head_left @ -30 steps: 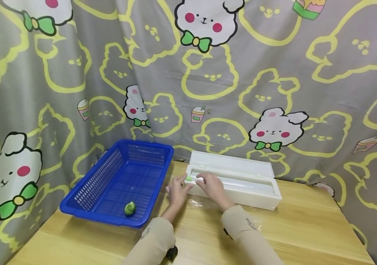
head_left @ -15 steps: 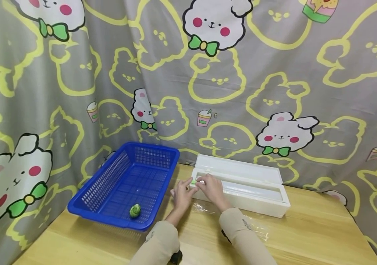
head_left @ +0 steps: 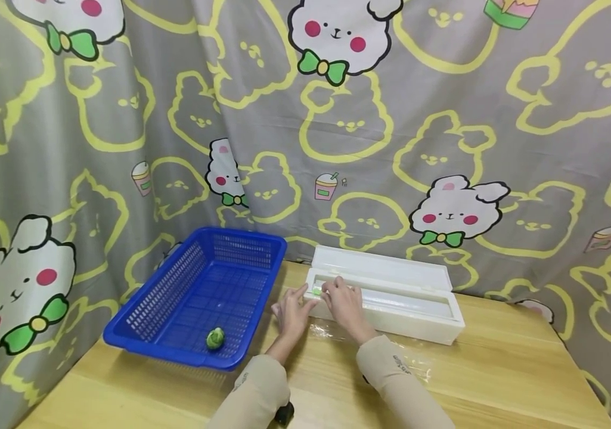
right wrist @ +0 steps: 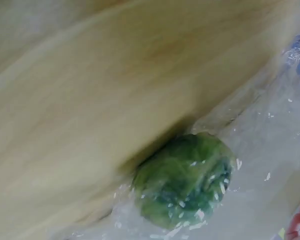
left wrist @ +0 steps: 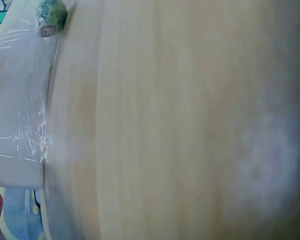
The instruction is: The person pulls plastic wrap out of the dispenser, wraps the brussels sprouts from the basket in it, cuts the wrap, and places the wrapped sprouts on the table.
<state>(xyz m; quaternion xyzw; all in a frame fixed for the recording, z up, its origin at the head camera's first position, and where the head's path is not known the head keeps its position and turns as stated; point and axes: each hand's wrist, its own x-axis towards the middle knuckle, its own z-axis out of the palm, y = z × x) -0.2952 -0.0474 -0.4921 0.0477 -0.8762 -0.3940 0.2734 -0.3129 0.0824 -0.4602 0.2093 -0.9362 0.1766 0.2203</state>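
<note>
A long white cling film dispenser (head_left: 402,322) stands on the table with its lid (head_left: 380,266) tipped back; a pale roll (head_left: 399,302) lies inside. My left hand (head_left: 291,313) rests at its left end, index finger and thumb spread around the corner. My right hand (head_left: 344,304) pinches a small green slider (head_left: 317,291) on the front rim, its contact partly hidden by the fingers. Clear cling film (head_left: 326,330) spreads over the table before the dispenser. Against that film sits a Brussels sprout (right wrist: 182,180), also visible at the top of the left wrist view; my right forearm hides it from the head view.
A blue plastic basket (head_left: 198,356) stands left of the dispenser with another Brussels sprout (head_left: 215,338) in it. A patterned curtain (head_left: 359,167) hangs behind the wooden table (head_left: 498,357).
My right hand and the green slider have shifted slightly right along the dispenser's rim. The left hand stays at the left end. The head view has swayed a little.
</note>
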